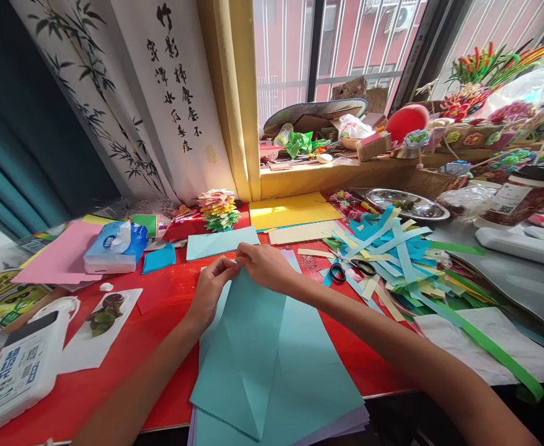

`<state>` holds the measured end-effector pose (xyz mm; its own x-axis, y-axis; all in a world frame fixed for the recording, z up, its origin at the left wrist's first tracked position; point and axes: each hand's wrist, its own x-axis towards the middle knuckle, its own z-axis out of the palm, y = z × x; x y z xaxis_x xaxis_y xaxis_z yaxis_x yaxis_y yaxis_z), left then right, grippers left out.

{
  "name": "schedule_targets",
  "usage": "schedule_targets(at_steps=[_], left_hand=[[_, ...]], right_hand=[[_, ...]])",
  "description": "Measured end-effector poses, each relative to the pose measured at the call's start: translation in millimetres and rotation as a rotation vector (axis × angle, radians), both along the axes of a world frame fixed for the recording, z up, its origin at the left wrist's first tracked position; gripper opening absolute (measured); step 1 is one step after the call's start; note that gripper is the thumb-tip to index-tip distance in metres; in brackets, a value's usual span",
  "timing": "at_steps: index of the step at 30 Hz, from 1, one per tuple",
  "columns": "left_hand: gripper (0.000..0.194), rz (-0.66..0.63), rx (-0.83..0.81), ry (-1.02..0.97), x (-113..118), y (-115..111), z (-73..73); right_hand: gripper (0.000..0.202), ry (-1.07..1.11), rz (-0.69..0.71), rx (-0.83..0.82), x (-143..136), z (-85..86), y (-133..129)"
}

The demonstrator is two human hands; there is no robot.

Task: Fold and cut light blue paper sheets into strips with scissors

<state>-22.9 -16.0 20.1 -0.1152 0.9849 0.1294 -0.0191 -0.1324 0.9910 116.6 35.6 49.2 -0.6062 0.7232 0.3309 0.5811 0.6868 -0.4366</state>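
Observation:
A light blue sheet of paper [253, 334] with crease lines lies at a slant over a stack of blue and lilac paper [318, 378]. At its far end, my left hand [214, 288] pinches the edge between thumb and fingers. My right hand [265, 266] is closed on the same end, right beside the left one. The fingertips almost meet, and the bit of paper between them is mostly hidden. Just beyond my hands lies a small stack of pale blue paper [223, 241].
Scissors with black handles [352, 270] lie by a heap of paper strips [393, 248] on the right. Yellow paper [293, 211] and a folded-paper stack [219, 210] are at the back. A tissue pack [116, 246] and a white box [18, 371] stand on the left of the red table [109, 396].

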Motion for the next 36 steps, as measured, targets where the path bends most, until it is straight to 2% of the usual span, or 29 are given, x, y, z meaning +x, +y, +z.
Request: schedule_targets(at_steps=[13,18,28,36], left_hand=[[0.016,-0.062,-0.07,-0.162,2,2,0.4],[0.019,-0.099,-0.108,-0.176,4,-1,0.4],[0.021,-0.146,-0.105,-0.063,8,-5,1.5],[0.02,-0.188,-0.113,0.054,12,-7,1.0]], right_hand=[[0.02,-0.028,-0.072,0.111,0,1.6,0],[0.02,-0.04,-0.108,0.181,5,8.2,4],[0.019,0.102,-0.248,0.244,28,24.2,34],[0.02,0.173,-0.375,0.224,49,34.5,51]])
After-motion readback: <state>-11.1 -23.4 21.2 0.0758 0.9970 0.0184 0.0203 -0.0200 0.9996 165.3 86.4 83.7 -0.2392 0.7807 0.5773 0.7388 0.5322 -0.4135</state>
